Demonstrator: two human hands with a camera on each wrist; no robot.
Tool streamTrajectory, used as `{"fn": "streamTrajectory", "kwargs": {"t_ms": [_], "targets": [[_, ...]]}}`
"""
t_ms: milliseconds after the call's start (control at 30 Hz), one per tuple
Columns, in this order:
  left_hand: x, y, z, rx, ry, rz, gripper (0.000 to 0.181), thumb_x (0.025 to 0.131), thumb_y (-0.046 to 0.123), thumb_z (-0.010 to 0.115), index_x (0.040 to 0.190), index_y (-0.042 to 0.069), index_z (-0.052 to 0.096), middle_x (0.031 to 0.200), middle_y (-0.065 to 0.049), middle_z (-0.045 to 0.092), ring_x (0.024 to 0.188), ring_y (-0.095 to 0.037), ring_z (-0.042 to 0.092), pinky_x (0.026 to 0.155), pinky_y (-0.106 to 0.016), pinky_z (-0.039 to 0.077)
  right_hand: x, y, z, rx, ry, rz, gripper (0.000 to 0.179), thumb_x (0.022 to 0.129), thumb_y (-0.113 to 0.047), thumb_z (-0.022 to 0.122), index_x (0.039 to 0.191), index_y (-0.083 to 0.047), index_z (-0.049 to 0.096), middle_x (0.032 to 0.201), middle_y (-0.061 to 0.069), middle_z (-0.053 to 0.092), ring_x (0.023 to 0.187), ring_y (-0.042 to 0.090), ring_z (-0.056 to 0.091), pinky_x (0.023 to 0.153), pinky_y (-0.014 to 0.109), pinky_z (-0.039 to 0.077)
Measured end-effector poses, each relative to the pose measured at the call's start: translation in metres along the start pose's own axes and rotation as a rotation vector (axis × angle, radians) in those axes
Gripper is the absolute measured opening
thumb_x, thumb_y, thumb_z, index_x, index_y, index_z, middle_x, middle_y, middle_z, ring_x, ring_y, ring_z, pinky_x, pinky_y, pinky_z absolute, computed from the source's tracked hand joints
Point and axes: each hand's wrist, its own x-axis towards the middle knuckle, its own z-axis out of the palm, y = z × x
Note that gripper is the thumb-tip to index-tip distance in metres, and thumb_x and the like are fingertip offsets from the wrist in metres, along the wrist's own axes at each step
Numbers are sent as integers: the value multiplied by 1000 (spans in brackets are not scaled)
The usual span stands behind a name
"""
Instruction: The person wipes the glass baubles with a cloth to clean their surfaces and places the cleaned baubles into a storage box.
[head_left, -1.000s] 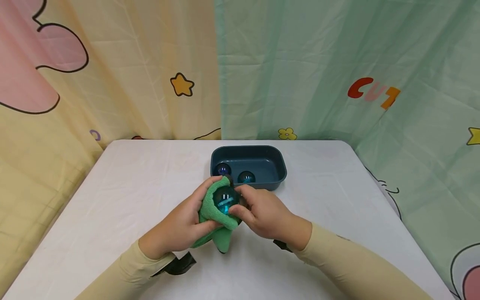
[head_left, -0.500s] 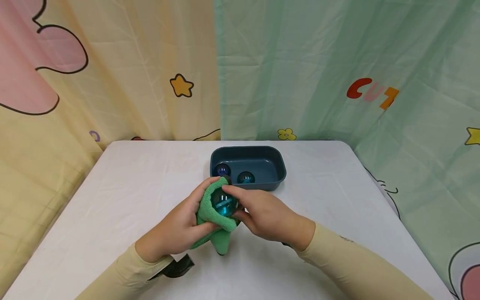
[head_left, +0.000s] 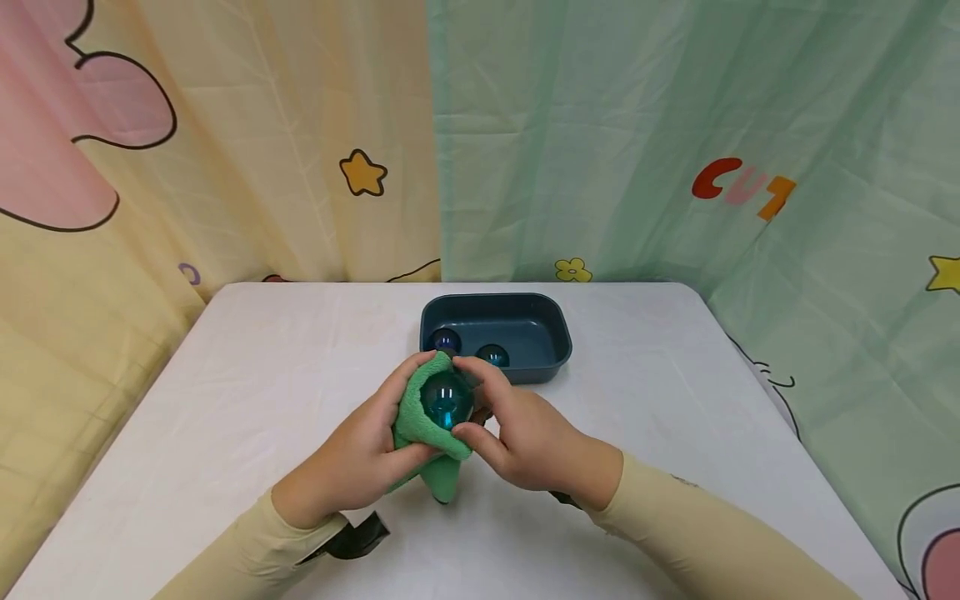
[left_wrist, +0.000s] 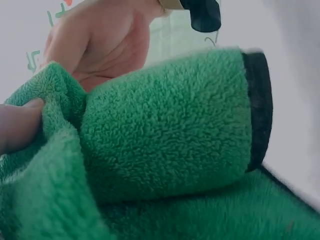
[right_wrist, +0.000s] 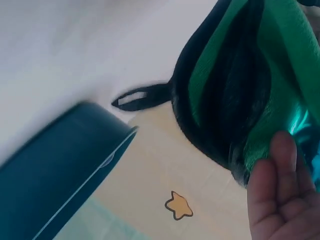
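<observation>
A shiny clear teal ball (head_left: 447,398) sits nestled in a folded green terry cloth (head_left: 411,421) above the white table. My left hand (head_left: 352,467) grips the cloth from the left, thumb in front, and cups it against the ball. From the right, my right hand (head_left: 536,433) holds the ball, thumb at its lower side and index finger near its top. The left wrist view shows a fuzzy fold of the cloth (left_wrist: 170,125) with a black edge. In the right wrist view, the cloth's dark-trimmed loop (right_wrist: 145,96) hangs out beside my right fingers (right_wrist: 285,175).
Just beyond my hands stands a dark blue rectangular tray (head_left: 525,329). A dark blue ball (head_left: 446,340) and another teal ball (head_left: 493,356) lie inside it. White table surface (head_left: 675,400) extends to both sides, with patterned curtains (head_left: 570,125) behind.
My right fingers have shifted over the ball, reaching onto its front and then spreading back to its edges. The pale streak on the ball has changed. My left hand keeps its hold on the cloth.
</observation>
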Motion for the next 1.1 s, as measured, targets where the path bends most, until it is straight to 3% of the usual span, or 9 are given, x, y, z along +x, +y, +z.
{"fn": "streamTrajectory", "kwargs": {"t_ms": [100,267,367,500,633,767,900,1000,1100], "targets": [[0,2,-2,-31,-11,-9,90,96,4,75,167,18,21,154,-4,52,130,-17,58,109,-22,48,0,2,-3,-82,-20,-58,66,103,-11,68,155,-2,29,115,9,74,99,16,74,86,28,61],[0,3,-2,-45,-35,-19,88,97,5,74,167,17,21,156,-4,50,133,-18,57,111,-22,47,0,3,-6,-224,-44,-48,62,102,-17,71,152,-1,37,117,8,75,100,17,74,90,31,61],[1,4,-1,-48,-37,-16,88,97,5,73,166,20,22,155,-3,51,133,-18,58,112,-23,47,0,2,-7,-182,-42,17,61,101,-24,72,148,2,41,103,4,76,90,13,72,81,26,60],[2,4,0,-62,-38,-2,87,98,5,73,166,24,22,151,-3,54,128,-18,60,110,-25,48,1,0,-6,-35,-22,114,51,103,-27,69,140,2,48,93,1,74,81,9,68,72,22,57],[1,4,2,-49,-17,5,88,97,4,73,166,23,21,152,-4,53,126,-17,60,108,-24,49,0,-1,-5,37,25,62,56,104,-21,68,147,2,40,96,2,74,83,9,69,71,22,57],[1,4,1,-55,6,-12,89,96,4,74,167,18,22,153,-3,51,130,-17,57,109,-24,48,-1,1,-5,32,31,-54,70,102,-13,69,156,0,27,103,4,73,87,10,69,75,22,58],[0,5,-1,-90,1,-29,88,97,4,74,167,17,21,156,-4,50,134,-18,56,110,-23,47,-1,3,-7,-75,-6,-112,67,101,-10,69,154,0,29,104,6,72,92,14,71,82,26,59],[-1,6,-1,-86,-6,-31,89,97,4,74,167,18,21,157,-5,49,134,-18,56,111,-21,46,-1,1,-7,-133,-17,-89,64,102,-14,69,151,3,32,100,6,74,88,14,71,80,25,59],[-2,6,0,-74,-20,-24,88,98,4,73,167,19,20,155,-5,50,130,-18,58,110,-22,47,0,-1,-7,-76,-24,4,56,104,-21,67,146,5,39,92,3,72,79,9,67,72,23,57]]}}
